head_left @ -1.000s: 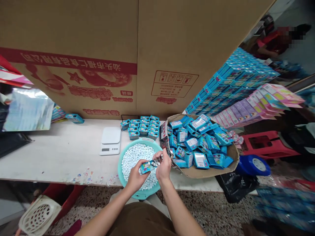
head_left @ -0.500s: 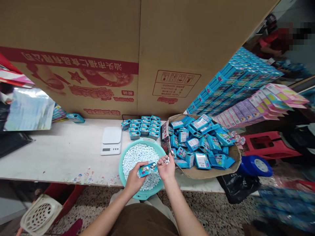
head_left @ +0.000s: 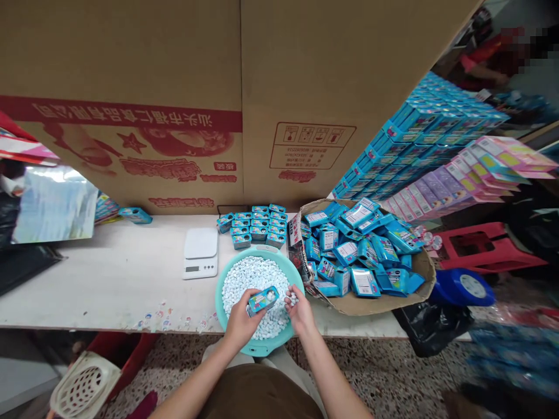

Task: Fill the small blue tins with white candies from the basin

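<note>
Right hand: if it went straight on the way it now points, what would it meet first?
Most likely the white pieces in the teal basin; the height of the right hand is unclear, so it might pass above them.

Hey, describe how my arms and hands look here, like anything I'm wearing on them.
Your left hand and right hand are ungloved, with no ring, watch or bracelet visible. The forearms are bare, with no sleeves in view. A plain brown garment covers your front.

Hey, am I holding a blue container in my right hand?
No, the blue container is in the left hand, while the right hand holds a few white pellets.
</note>
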Demonstrator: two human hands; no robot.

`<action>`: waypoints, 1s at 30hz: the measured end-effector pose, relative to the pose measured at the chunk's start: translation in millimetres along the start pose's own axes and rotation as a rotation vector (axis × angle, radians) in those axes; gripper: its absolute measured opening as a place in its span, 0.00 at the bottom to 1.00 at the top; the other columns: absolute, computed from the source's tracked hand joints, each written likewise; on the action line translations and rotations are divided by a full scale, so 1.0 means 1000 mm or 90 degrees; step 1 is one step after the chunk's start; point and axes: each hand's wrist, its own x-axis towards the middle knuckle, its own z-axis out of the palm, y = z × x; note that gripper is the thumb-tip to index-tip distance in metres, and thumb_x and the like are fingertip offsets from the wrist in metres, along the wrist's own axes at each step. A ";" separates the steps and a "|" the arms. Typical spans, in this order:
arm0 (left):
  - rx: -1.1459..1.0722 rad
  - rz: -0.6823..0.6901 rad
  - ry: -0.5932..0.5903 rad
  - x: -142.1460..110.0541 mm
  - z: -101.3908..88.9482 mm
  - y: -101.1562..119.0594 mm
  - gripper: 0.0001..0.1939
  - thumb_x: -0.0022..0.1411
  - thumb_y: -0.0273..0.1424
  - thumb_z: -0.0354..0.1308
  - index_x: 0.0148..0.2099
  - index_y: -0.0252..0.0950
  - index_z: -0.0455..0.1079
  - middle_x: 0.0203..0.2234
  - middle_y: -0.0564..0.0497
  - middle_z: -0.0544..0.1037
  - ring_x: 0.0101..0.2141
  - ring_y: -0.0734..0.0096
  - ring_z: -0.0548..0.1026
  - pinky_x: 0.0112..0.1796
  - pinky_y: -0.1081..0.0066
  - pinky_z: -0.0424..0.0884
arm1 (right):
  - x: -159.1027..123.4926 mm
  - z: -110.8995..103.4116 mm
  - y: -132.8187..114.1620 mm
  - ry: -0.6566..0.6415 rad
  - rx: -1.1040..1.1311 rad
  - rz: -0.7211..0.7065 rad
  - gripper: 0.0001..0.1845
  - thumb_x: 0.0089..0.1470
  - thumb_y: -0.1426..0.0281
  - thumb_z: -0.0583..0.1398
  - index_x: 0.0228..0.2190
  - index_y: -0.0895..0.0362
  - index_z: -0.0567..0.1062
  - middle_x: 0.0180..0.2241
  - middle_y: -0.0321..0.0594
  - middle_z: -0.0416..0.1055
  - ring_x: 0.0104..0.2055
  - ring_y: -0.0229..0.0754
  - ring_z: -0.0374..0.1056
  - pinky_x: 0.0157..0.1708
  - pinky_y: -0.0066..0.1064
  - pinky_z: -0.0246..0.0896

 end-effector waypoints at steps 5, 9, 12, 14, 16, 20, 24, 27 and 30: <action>0.041 0.025 0.037 0.012 -0.020 0.002 0.16 0.52 0.29 0.58 0.45 0.40 0.65 0.42 0.51 0.76 0.44 0.62 0.73 0.45 0.65 0.68 | 0.001 0.000 0.009 -0.025 -0.263 -0.098 0.20 0.34 0.57 0.66 0.28 0.58 0.74 0.26 0.35 0.71 0.25 0.37 0.67 0.20 0.24 0.57; 0.072 0.087 0.090 0.034 -0.046 -0.003 0.16 0.53 0.31 0.58 0.46 0.39 0.66 0.43 0.48 0.75 0.45 0.60 0.73 0.46 0.62 0.68 | 0.008 -0.013 0.021 -0.056 -0.551 -0.313 0.15 0.39 0.58 0.63 0.26 0.57 0.75 0.32 0.42 0.73 0.36 0.46 0.69 0.33 0.32 0.64; 0.100 0.116 0.197 0.059 -0.069 -0.011 0.18 0.50 0.35 0.60 0.44 0.38 0.66 0.40 0.47 0.74 0.43 0.59 0.73 0.45 0.61 0.69 | 0.014 -0.025 0.034 -0.039 -0.690 -0.424 0.13 0.44 0.61 0.60 0.30 0.56 0.76 0.40 0.45 0.71 0.34 0.43 0.70 0.38 0.33 0.65; 0.125 0.111 0.245 0.079 -0.084 -0.021 0.19 0.50 0.38 0.61 0.44 0.38 0.67 0.39 0.47 0.74 0.41 0.60 0.73 0.43 0.62 0.70 | 0.015 -0.030 0.043 -0.039 -0.747 -0.457 0.12 0.47 0.62 0.58 0.33 0.55 0.75 0.45 0.45 0.70 0.32 0.41 0.71 0.37 0.34 0.66; 0.142 0.099 0.262 0.099 -0.096 -0.034 0.19 0.50 0.39 0.60 0.44 0.38 0.67 0.39 0.47 0.74 0.40 0.60 0.73 0.42 0.62 0.70 | 0.016 -0.033 0.050 -0.039 -0.793 -0.490 0.12 0.49 0.63 0.56 0.33 0.54 0.75 0.46 0.44 0.70 0.35 0.42 0.72 0.38 0.34 0.67; 0.166 0.029 0.325 0.132 -0.108 -0.062 0.19 0.47 0.37 0.60 0.43 0.38 0.68 0.37 0.48 0.76 0.38 0.59 0.74 0.39 0.62 0.70 | 0.021 -0.034 0.062 -0.013 -0.839 -0.538 0.12 0.52 0.62 0.54 0.33 0.52 0.75 0.46 0.42 0.71 0.39 0.44 0.73 0.37 0.33 0.69; 0.179 -0.012 0.333 0.160 -0.107 -0.086 0.18 0.48 0.34 0.59 0.43 0.38 0.67 0.33 0.50 0.77 0.33 0.60 0.75 0.36 0.64 0.70 | 0.033 -0.039 0.073 0.022 -0.854 -0.556 0.14 0.53 0.59 0.53 0.32 0.51 0.76 0.45 0.42 0.73 0.40 0.45 0.74 0.35 0.33 0.71; 0.198 0.018 0.326 0.184 -0.105 -0.098 0.16 0.48 0.32 0.58 0.42 0.38 0.67 0.32 0.50 0.76 0.34 0.59 0.75 0.37 0.63 0.70 | 0.043 -0.043 0.080 0.032 -0.855 -0.576 0.15 0.53 0.58 0.54 0.31 0.50 0.77 0.43 0.42 0.74 0.41 0.46 0.74 0.36 0.32 0.71; 0.208 0.042 0.333 0.210 -0.106 -0.105 0.14 0.48 0.31 0.57 0.40 0.37 0.68 0.33 0.48 0.75 0.37 0.57 0.74 0.41 0.60 0.69 | 0.047 -0.042 0.081 0.050 -0.849 -0.589 0.15 0.54 0.58 0.53 0.31 0.50 0.77 0.42 0.42 0.75 0.42 0.46 0.73 0.37 0.31 0.71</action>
